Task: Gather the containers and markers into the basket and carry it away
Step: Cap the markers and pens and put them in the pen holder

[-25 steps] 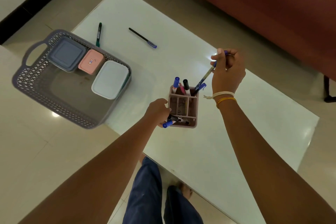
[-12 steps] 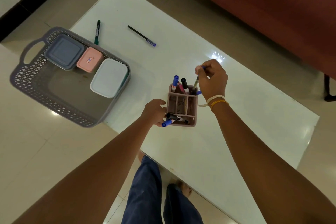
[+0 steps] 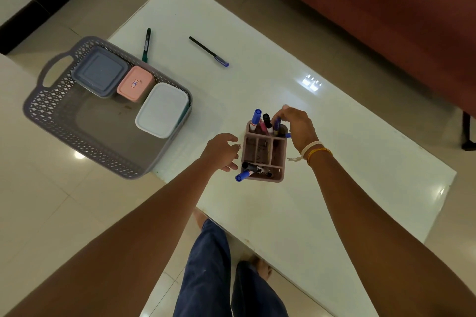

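A pink pen organiser [image 3: 277,175] stands on the white table [image 3: 347,162], holding several markers upright and two lying across its front slot. My right hand [image 3: 296,125] hovers over its back compartment, fingers pinched on the top of a blue pen [image 3: 277,123] that stands in it. My left hand [image 3: 221,152] is just left of the organiser with fingers spread, holding nothing. The grey lattice basket [image 3: 85,159] overhangs the table's left corner and holds a grey container [image 3: 100,72], a pink container [image 3: 135,82] and a white container [image 3: 162,109].
A green marker [image 3: 146,45] lies beside the basket's far edge and a black pen with a blue cap [image 3: 208,51] lies further out on the table. A red-brown sofa [image 3: 386,20] runs along the far side. My legs [image 3: 206,265] stand at the near edge.
My right hand came down from above the table and lowered the blue pen into the organiser's back compartment. My left hand let go of the organiser's side and opened.
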Action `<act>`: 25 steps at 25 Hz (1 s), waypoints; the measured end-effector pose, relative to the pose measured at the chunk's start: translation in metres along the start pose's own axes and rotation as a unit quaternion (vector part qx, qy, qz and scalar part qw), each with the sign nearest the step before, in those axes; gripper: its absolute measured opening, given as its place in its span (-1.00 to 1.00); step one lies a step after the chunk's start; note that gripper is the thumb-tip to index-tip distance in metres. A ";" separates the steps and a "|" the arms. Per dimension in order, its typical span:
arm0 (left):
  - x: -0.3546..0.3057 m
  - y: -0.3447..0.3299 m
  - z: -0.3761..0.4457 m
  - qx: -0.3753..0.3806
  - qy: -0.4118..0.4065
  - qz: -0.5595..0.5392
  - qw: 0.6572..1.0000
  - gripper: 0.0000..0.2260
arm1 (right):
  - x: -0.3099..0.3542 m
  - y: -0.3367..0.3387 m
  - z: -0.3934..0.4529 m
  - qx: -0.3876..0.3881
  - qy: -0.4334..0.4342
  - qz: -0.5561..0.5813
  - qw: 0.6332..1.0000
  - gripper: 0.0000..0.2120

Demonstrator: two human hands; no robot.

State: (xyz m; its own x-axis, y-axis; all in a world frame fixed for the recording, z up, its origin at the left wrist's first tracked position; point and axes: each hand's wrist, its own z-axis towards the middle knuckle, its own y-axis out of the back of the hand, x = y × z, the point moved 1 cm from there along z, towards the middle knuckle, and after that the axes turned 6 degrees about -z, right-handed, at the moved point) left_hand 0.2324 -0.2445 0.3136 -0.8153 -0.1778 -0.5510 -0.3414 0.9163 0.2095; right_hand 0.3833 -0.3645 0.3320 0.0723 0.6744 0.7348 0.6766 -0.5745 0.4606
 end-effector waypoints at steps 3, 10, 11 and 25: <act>0.002 0.000 0.000 0.001 0.002 0.000 1.000 -0.70 | -0.006 -0.002 0.001 -0.007 -0.008 -0.010 1.000 -0.80; -0.010 0.026 0.000 -0.038 -0.030 -0.032 0.998 -0.74 | 0.036 -0.003 0.024 -0.050 0.020 0.030 0.998 -0.80; -0.015 0.035 0.001 -0.052 -0.048 -0.027 0.997 -0.76 | 0.048 -0.010 0.030 -0.037 0.030 0.014 0.999 -0.80; -0.030 0.155 0.047 -0.174 -0.266 0.425 0.848 -0.54 | 0.121 -0.122 0.136 0.063 0.020 -0.372 0.926 -0.47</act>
State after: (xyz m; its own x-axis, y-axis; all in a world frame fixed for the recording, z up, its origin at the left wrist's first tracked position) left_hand 0.2255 -0.0807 0.3246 -0.5415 0.7651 -0.3485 0.0708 0.4546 0.8879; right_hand 0.4088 -0.1500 0.2966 -0.4739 0.8426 0.2559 0.6077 0.1027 0.7875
